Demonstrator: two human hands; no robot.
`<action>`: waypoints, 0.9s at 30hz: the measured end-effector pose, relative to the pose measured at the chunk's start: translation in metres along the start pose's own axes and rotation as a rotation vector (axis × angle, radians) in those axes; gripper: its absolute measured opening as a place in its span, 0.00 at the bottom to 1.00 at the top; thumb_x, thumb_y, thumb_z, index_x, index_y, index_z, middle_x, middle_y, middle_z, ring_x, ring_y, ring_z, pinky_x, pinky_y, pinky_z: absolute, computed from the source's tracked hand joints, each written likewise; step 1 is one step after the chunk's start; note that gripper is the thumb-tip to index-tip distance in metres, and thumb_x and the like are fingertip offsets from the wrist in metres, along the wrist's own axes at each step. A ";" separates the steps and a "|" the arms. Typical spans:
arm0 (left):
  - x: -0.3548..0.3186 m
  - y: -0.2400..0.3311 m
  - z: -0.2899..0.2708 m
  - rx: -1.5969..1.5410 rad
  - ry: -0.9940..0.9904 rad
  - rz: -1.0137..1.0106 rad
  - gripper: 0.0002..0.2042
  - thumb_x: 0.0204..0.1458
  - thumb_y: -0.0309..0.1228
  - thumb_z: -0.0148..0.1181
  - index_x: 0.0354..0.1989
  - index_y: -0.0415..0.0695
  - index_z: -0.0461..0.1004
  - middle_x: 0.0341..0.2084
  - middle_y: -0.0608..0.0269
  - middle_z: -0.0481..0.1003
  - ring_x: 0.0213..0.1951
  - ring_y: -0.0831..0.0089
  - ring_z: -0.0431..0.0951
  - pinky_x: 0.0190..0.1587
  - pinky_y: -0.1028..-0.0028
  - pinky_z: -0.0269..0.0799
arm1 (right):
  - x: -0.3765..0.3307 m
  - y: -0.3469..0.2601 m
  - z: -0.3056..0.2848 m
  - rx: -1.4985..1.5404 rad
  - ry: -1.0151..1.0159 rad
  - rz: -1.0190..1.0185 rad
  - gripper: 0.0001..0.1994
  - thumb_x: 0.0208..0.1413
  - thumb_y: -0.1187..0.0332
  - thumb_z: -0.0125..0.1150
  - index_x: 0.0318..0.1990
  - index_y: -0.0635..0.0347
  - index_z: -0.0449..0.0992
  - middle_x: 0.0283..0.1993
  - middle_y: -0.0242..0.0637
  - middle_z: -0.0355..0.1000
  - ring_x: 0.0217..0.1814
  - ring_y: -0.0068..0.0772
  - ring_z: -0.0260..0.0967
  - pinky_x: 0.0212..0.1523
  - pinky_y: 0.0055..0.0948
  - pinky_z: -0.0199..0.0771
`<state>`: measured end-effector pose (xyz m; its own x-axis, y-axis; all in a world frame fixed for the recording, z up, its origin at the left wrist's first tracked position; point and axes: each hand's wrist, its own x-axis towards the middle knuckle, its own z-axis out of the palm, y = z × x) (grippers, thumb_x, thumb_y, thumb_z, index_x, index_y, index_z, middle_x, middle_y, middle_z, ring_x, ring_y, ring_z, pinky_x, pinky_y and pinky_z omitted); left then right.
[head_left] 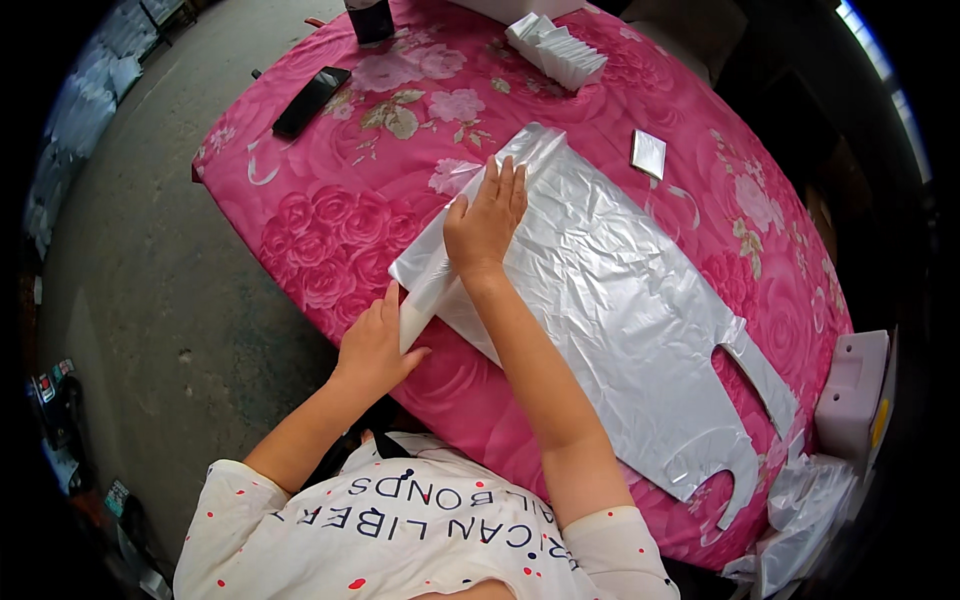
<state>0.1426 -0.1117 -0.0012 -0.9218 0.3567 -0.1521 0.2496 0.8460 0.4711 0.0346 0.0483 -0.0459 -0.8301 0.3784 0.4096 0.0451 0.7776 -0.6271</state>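
A thin, silvery see-through plastic sheet (610, 290), creased all over, lies slantwise on the table. Its far-left end is folded over into a narrow flap (432, 292). At the opposite end it has cut-out openings and strap-like strips. My right hand (486, 220) lies open on the folded part, fingers stretched toward the far edge. At the flap's near end rests my left hand (375, 340), its fingers along the edge and its thumb spread apart. Whether the left fingers pinch any plastic cannot be made out.
A pink flowered cloth (330, 225) covers the round-edged table. On it are a black phone (311, 102), a dark cup-like container (371, 20), a stack of folded white packets (556, 52) and one small flat packet (648, 154). A pale plastic box (852, 385) stands by the right edge, above crumpled plastic (808, 515).
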 end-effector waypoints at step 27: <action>-0.018 0.097 0.007 -1.054 -0.566 0.061 0.17 0.41 0.28 0.65 0.41 0.39 0.70 0.28 0.67 0.72 0.30 0.82 0.72 0.32 0.79 0.68 | -0.082 0.029 -0.190 1.460 -0.214 0.505 0.33 0.41 0.59 0.72 0.50 0.67 0.62 0.38 0.36 0.69 0.38 0.26 0.69 0.38 0.27 0.71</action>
<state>0.1859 -0.0335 0.0409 -0.5894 0.7323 -0.3411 -0.3211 0.1751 0.9307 0.2097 0.1347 0.0281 -0.9625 0.2660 -0.0531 -0.1208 -0.5956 -0.7942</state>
